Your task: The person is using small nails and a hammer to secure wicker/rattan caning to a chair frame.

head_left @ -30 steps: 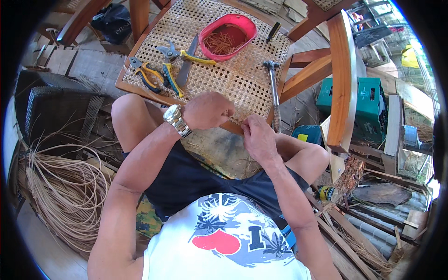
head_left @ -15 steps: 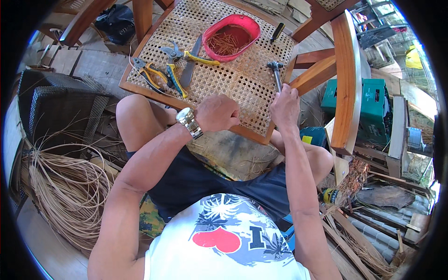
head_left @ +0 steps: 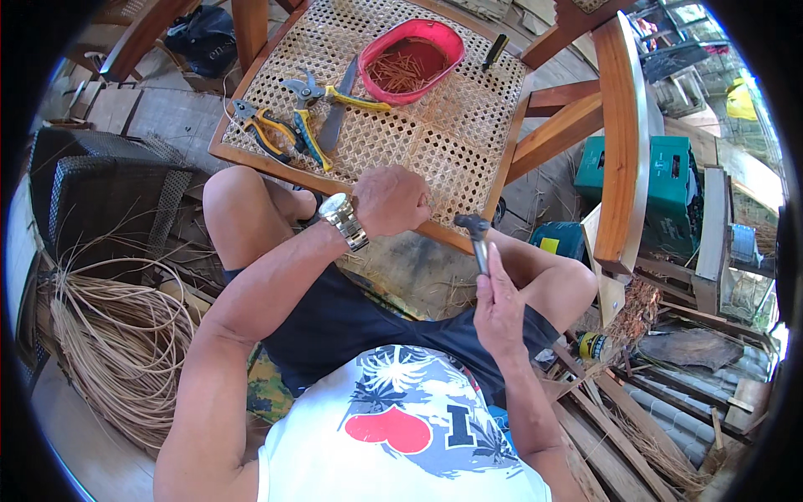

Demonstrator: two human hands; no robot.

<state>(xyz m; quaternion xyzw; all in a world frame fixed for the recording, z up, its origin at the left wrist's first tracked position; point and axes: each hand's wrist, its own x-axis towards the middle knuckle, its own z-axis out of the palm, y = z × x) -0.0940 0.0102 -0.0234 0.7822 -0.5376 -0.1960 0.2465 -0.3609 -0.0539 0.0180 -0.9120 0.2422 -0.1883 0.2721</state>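
While right fingers (head_left: pixel 497 282) clamp metal hammer (head_left: pixel 476 234) | left fingers (head_left: pixel 421 203) curled, hold unclear | latticed seat (head_left: pixel 456 155)

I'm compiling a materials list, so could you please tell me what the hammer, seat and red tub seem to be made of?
Hammer: likely steel, given the dark grey head and shinier, silvery shaft.
Seat: probably woven cane, apparently unpainted, given its straw-coloured open lattice.
Tub: perhaps plastic, with a smooth finish, given its even pinkish-red colour.

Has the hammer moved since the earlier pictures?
Yes, it came nearer: the hammer, gripped in the right hand, has its head by the near right corner of the cane seat; earlier it was farther up that side.
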